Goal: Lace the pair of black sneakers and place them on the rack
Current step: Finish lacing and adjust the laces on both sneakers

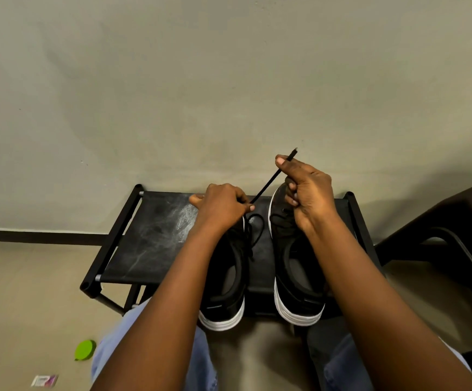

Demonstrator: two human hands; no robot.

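Note:
Two black sneakers with white soles stand side by side on the black rack (pixel 150 235), heels toward me. My left hand (pixel 220 206) is curled over the toe end of the left sneaker (pixel 226 280) and pinches its black lace (pixel 268 183). That lace runs taut up and to the right into my right hand (pixel 305 187), which pinches it near the tip above the right sneaker (pixel 294 272). Loose lace loops lie between the two shoes.
The rack's dusty top stands against a grey wall. A dark stool or table (pixel 443 221) is at the right. On the floor at lower left lie a green lid (pixel 85 349) and a small wrapper (pixel 44 380). My knees in blue jeans (pixel 201 359) are below the rack.

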